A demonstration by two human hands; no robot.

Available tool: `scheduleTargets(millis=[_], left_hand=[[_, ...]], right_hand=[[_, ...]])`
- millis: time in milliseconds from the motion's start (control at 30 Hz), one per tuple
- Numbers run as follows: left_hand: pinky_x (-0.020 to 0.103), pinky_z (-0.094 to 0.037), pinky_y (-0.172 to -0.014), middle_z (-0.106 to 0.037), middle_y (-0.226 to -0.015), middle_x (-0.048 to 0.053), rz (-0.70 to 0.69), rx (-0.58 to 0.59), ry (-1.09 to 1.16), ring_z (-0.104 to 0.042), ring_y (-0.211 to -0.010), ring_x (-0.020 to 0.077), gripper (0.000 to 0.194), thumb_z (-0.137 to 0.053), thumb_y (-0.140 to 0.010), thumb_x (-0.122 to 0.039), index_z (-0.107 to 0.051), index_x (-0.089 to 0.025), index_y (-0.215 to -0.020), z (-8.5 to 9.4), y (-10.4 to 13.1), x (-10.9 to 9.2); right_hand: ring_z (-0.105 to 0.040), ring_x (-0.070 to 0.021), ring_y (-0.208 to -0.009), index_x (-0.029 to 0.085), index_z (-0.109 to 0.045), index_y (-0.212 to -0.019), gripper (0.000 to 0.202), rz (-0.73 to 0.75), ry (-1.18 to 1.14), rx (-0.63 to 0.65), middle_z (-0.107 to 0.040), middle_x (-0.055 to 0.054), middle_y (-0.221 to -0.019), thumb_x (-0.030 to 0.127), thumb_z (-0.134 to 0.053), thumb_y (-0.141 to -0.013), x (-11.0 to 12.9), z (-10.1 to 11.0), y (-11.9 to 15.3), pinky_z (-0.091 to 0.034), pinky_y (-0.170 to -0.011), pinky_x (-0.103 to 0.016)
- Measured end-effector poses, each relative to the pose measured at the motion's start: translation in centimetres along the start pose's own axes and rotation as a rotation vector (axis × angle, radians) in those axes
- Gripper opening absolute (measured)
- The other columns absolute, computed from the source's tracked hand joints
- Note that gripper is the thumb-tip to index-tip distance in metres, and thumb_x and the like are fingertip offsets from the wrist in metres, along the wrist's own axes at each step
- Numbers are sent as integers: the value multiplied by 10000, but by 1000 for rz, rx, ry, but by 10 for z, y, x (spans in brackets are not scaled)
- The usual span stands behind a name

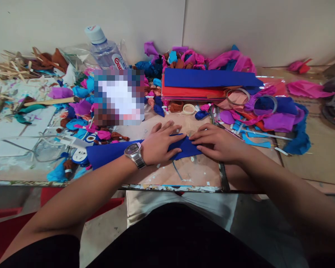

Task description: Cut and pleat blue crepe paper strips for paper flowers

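A long dark blue strip (108,152) lies across the tabletop near its front edge. My left hand (162,143), with a metal watch on the wrist, rests on the strip with its fingers spread. On the strip's right end lie the fingertips of my right hand (216,143), its fingers stretched out and slightly apart. Between the two hands part of the blue material shows. A thin dark strand (177,171) lies on the table just below it. Behind the hands sits a small round ring (189,108).
Folded blue material (209,78) lies on a red stack (192,93) at the back. A plastic bottle (106,52) stands back left. Colourful scraps and bundles surround the work area; a white cable (44,137) lies left, rolls of tape (265,105) right.
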State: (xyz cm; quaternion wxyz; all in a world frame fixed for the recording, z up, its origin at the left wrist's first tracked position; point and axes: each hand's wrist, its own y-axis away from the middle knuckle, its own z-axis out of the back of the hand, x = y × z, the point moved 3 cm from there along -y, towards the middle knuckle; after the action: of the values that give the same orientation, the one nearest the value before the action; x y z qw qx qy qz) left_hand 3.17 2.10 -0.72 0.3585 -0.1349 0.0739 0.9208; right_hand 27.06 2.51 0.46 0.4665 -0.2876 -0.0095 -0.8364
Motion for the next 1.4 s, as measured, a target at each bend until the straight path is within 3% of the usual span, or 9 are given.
scheduleTargets(millis=[800, 1000, 1167, 1400], left_hand=[[688, -213, -1253, -382, -1681, 95, -9, -1, -65, -285, -1580, 375, 584, -529, -996, -473, -511, -259, -1539, 1, 1, -6], [661, -233, -1256, -399, -1672, 101, -14, -4, -35, -312, -1570, 364, 603, -540, -990, -469, -496, -241, -1547, 1, 1, -5], [653, -229, -1262, -410, -1665, 100, -15, -4, -5, -309, -1572, 361, 610, -559, -976, -464, -501, -244, -1542, 1, 0, -4], [646, -216, -1266, -396, -1673, 97, -6, -3, 9, -307, -1574, 355, 623, -558, -979, -466, -476, -262, -1562, 0, 0, -3]], right_hand=[[-667, -256, -934, 206, -790, -878, 190, 0, 42, 128, -778, -82, -911, 244, -625, -965, 2, 15, 2, -519, -879, -421], [-674, -266, -967, 210, -786, -928, 150, -21, 7, 101, -781, -85, -938, 259, -647, -953, 3, 16, 3, -523, -910, -427], [-662, -279, -1082, 250, -787, -1111, 223, 9, -18, 0, -777, -81, -1148, 226, -654, -934, 5, 11, 2, -526, -993, -470], [-637, -295, -1164, 272, -781, -1221, 327, 1, -8, 50, -775, -49, -1245, 222, -680, -913, -2, 3, 4, -532, -1018, -498]])
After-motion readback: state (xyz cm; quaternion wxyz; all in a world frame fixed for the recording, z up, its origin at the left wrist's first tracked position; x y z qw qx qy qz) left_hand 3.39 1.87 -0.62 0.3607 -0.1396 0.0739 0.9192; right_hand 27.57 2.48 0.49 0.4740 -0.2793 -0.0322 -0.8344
